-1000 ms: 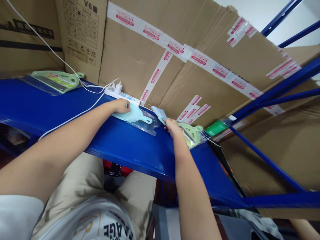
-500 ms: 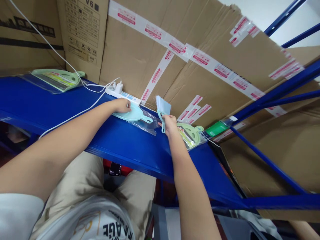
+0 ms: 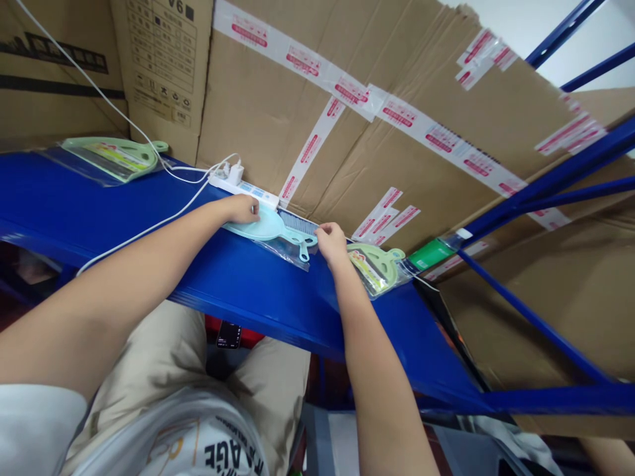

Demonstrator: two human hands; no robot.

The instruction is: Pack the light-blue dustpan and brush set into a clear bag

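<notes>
Corrugated cardboard cartons (image 3: 347, 152), sealed with white, red-printed packing tape, stand behind a long blue steel shelf (image 3: 248, 291), seen from above. Two pale-green plastic pans in clear bags lie along the shelf, one (image 3: 112, 157) far to the left and the other (image 3: 373, 263) just beyond the right hand (image 3: 331, 241). Between the hands sits a pale-aqua plastic dustpan (image 3: 255, 228) on a clear plastic bag (image 3: 285, 252), with a blue-bristled hand brush (image 3: 296, 223) against its handle. The left hand (image 3: 241, 209) has its fingers curled closed on the pan's far rim, beside a white power strip (image 3: 243, 188). The right hand's fingers are half-open and empty, just beside the brush. Both pieces appear light and stiff, the bag slippery; the hooked handles offer the surest hold. Legible writing: "V6" on a carton (image 3: 179, 8); the tape's small print cannot be read.
</notes>
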